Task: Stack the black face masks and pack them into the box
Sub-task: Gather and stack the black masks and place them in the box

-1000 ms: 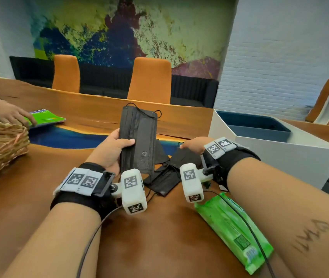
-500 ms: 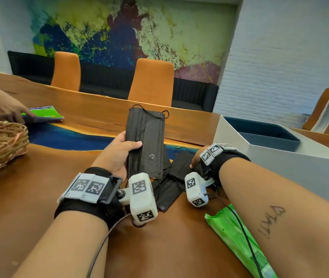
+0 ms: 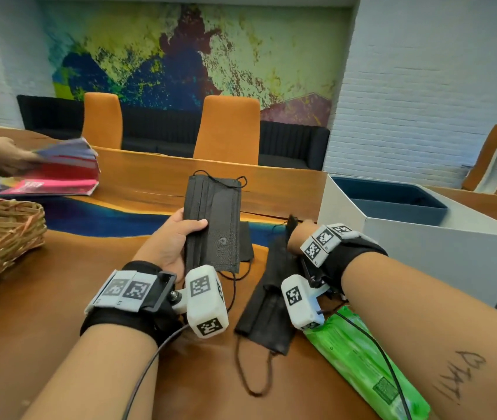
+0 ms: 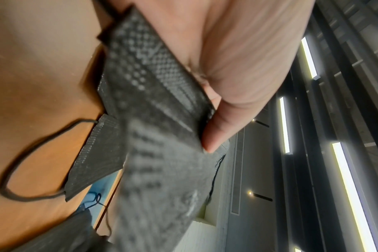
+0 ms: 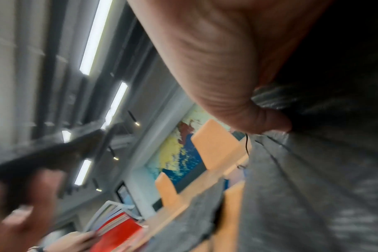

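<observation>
The left hand, at the centre of the head view, grasps a black face mask upright, thumb across its front and fingers behind; the left wrist view shows the thumb pressed on the pleated fabric. It may be more than one mask thick, but that is hard to tell. Right of centre, the right hand pinches one end of a second mask, whose far end trails down onto the wooden table with an ear loop sprawled toward the lower middle of the frame. A third mask lies flat on the table just behind the held one.

The white box with a dark inside sits open at the right of the frame, near the right wrist; no mask is seen in it yet.

The likeliest trouble is the loose loop: dragged across the table, it could catch on the wrist camera or its cable. The limp mask may also fold or twist as it rises, so the stack ends up skewed. The green packet, lower right, lies just beside the trailing mask and could be swept along. The one-handed thumb grip could let the upright mask slide.
</observation>
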`<action>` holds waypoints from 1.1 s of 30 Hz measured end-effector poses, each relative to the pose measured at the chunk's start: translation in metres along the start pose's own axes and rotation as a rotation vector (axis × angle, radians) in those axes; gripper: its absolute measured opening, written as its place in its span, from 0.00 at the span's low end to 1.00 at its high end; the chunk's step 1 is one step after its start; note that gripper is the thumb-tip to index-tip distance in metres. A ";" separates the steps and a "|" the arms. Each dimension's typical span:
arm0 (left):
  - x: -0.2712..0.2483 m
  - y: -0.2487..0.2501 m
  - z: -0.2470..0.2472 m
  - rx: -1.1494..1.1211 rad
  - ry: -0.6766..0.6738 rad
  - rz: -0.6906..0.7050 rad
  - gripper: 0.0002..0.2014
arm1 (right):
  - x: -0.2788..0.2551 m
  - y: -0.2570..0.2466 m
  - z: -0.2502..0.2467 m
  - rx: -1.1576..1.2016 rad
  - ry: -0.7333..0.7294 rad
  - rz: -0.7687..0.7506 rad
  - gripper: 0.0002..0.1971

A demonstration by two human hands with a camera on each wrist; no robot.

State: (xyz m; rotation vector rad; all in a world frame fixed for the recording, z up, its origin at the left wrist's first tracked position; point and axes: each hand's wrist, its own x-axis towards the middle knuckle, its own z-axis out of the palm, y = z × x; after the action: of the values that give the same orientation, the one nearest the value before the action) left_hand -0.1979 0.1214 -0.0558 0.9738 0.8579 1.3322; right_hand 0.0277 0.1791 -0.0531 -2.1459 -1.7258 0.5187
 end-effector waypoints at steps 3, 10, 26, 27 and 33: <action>-0.004 0.000 0.004 0.018 0.003 -0.035 0.07 | -0.029 -0.005 -0.026 0.091 -0.006 -0.027 0.22; -0.023 0.008 0.027 -0.015 -0.111 -0.005 0.10 | -0.069 0.005 -0.071 0.686 -0.047 -0.157 0.19; -0.029 0.001 0.036 -0.049 -0.014 0.088 0.10 | -0.102 0.040 -0.090 0.838 0.197 -0.426 0.03; -0.028 0.000 0.036 -0.054 -0.015 0.092 0.10 | -0.102 0.040 -0.090 0.853 0.211 -0.435 0.03; -0.030 0.001 0.035 -0.146 -0.056 0.120 0.16 | -0.100 0.040 -0.100 1.060 0.312 -0.468 0.09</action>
State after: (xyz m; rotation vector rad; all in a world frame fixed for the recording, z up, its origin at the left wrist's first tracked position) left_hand -0.1678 0.0889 -0.0424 0.9553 0.6585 1.4415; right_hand 0.0902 0.0694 0.0229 -0.9831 -1.2547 0.6953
